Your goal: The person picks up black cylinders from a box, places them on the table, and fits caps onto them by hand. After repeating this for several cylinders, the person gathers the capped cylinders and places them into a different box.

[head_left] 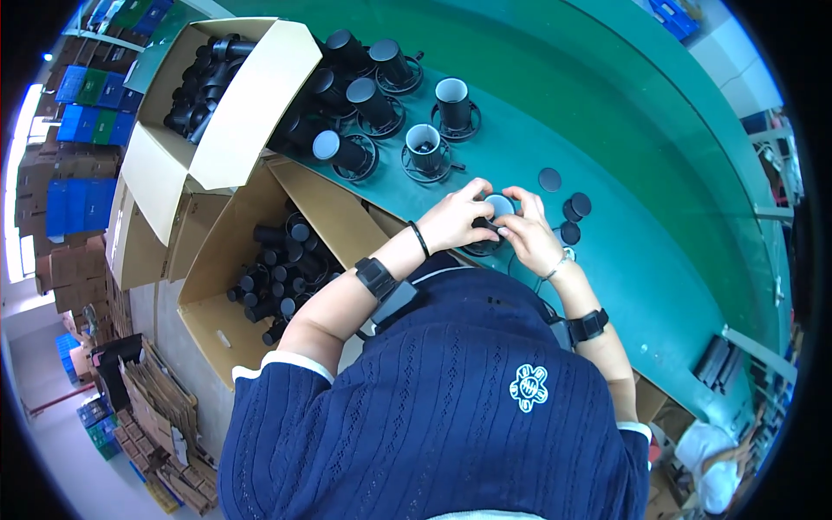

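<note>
At the near edge of the green bench, both my hands close round one black cylinder with a round base (499, 206). Its round top catches the light and looks grey. My left hand (459, 215) grips it from the left, thumb and fingers bent around the rim. From the other side my right hand (534, 236) pinches the rim with curved fingers. My fingers cover much of its body. Just right of my hands lie several black round caps (549, 179). Beyond my left hand stand two open-topped cylinders (425, 146) with pale insides, on ring-shaped bases.
More black cylinders on ring bases (371, 104) crowd the bench's far left. A carton (253, 130) of black parts stands beside them; a lower carton (208, 303) holds several black cylinders. Dark bars (718, 364) lie at the bench's right end. A person (709, 459) is at lower right.
</note>
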A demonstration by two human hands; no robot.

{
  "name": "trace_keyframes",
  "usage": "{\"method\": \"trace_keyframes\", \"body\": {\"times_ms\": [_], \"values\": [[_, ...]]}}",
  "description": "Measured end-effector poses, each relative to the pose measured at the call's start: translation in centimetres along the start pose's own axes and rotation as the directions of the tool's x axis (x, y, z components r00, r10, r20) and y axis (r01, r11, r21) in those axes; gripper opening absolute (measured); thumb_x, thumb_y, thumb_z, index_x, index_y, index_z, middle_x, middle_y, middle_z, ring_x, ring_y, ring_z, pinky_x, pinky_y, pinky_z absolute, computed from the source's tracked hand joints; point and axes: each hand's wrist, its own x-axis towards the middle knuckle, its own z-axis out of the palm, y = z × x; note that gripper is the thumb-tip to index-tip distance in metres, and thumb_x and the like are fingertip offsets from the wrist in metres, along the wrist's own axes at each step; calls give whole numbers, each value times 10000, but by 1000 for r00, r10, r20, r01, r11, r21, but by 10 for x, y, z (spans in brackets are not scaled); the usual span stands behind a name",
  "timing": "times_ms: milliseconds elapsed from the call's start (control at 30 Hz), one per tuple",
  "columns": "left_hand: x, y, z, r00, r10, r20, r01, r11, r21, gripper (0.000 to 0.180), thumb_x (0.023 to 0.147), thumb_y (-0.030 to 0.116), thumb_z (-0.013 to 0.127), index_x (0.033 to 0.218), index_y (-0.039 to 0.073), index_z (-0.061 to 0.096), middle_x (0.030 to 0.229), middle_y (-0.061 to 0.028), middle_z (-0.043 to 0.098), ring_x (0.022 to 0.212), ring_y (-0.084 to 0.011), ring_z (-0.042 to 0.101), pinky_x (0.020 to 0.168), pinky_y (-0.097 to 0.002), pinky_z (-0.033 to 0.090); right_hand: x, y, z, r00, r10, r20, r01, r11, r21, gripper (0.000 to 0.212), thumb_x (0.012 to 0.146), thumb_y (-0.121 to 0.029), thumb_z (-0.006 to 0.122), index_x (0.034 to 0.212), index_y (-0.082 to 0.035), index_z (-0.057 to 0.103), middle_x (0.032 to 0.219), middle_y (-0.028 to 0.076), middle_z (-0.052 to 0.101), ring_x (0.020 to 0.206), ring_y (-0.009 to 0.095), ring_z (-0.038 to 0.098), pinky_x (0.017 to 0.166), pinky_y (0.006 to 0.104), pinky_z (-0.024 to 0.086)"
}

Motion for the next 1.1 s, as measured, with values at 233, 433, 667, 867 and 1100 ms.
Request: {"method": "trace_keyframes", "body": {"times_ms": [233, 433, 667, 867, 1100], "values": [[-1, 16, -5, 973, -228, -14, 225, 967, -118, 616, 693, 191, 775, 1227, 114, 476, 1179, -128, 510, 1076, -315, 555, 884, -401, 470, 11, 114, -17, 929, 180, -322, -286, 903, -321, 331, 780, -55, 668, 1102, -83, 593, 1219, 154, 514, 1119, 368, 496, 934, 403, 443], [-7, -9, 20, 927, -355, 126, 335, 625, -705, 702, 715, 95, 739, 1306, 107, 360, 1173, -50, 448, 1140, -161, 428, 939, -309, 391, 5, 156, 3, 968, 226, -110, -248, 794, -554, 521, 713, -86, 728, 1207, -121, 564, 1245, 129, 514, 1103, 347, 493, 946, 404, 448], [-4, -9, 29, 872, -480, 91, 408, 613, -676, 649, 712, 170, 809, 1207, 54, 404, 1105, -68, 503, 1045, -156, 499, 900, -298, 429, -12, 129, -16, 926, 372, 71, 2, -193, 981, 521, 890, -224, 586, 1328, 5, 421, 1227, 196, 499, 1072, 302, 522, 878, 404, 495], [1, -12, 26, 934, -339, 114, 328, 685, -650, 623, 753, 116, 766, 1267, 48, 419, 1142, -49, 509, 1074, -140, 491, 938, -293, 411, -23, 72, -26, 992, 127, 20, 34, -409, 912, 597, 913, -285, 563, 1398, -29, 325, 1299, 221, 458, 1134, 356, 500, 915, 432, 475], [8, -18, 29, 924, -338, 181, 377, 713, -592, 653, 742, 109, 774, 1272, 51, 396, 1178, -50, 464, 1122, -137, 446, 964, -296, 373, -26, 61, -34, 985, 156, 69, -45, -151, 988, 610, 913, -271, 581, 1408, -24, 323, 1310, 203, 458, 1113, 335, 552, 907, 405, 502]]}}
